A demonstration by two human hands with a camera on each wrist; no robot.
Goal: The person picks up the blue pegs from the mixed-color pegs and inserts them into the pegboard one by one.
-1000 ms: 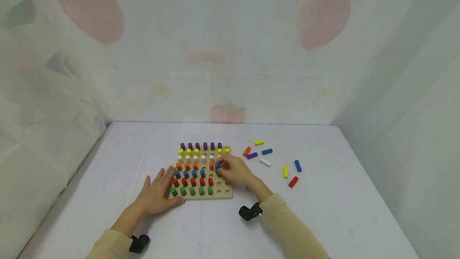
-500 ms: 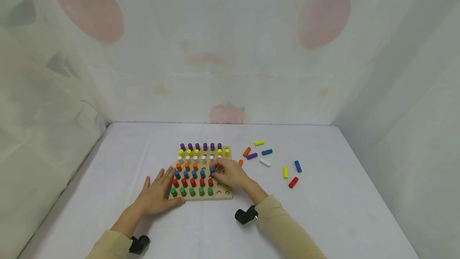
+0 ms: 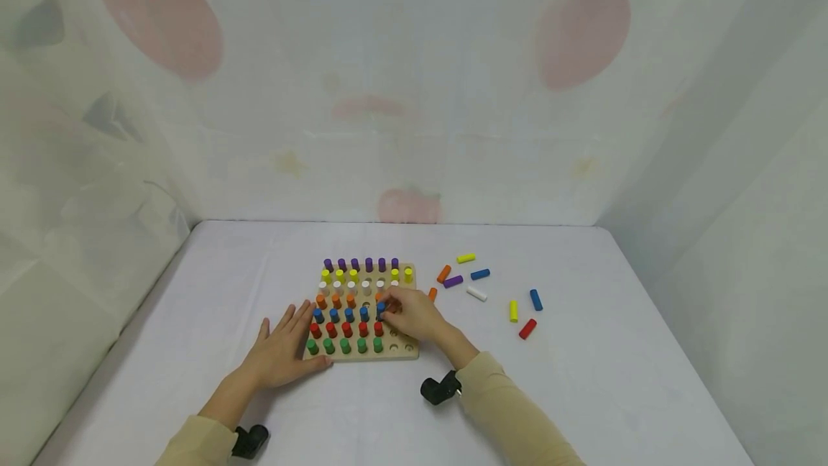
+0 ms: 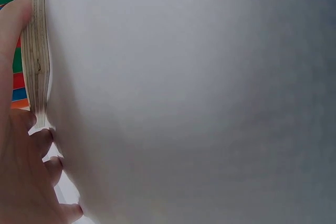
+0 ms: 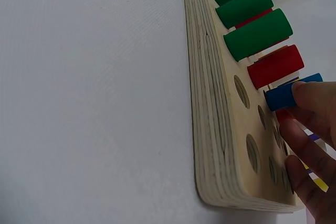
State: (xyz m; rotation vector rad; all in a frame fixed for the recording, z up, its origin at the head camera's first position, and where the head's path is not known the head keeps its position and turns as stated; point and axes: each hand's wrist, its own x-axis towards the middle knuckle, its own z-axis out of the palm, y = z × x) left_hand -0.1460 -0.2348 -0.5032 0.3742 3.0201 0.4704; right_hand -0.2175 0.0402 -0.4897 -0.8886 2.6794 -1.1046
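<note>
A wooden pegboard [image 3: 359, 359] lies on the table with rows of upright pegs in purple, yellow, white, orange, blue, red and green. My right hand [image 3: 414, 313] pinches a blue peg [image 5: 283, 96] between thumb and finger; the peg stands upright in the blue row, its lower end at the board behind a red peg [image 5: 276, 66]. In the head view the hand covers part of the board's right side. My left hand [image 3: 279, 351] rests at the board's left edge with fingers straight, its thumb [image 4: 20, 11] against the front edge.
Loose pegs lie right of the board: a white peg [image 3: 476, 294], a purple peg [image 3: 453, 282], a red peg [image 3: 527, 329], and several yellow, orange and blue ones. Open holes [image 5: 253, 153] show at the board's front right corner. A printed curtain [image 3: 414, 128] hangs behind the table.
My right hand has moved a little left and toward me with the blue peg, from near the orange row down to the blue row. The left hand stays in place.
</note>
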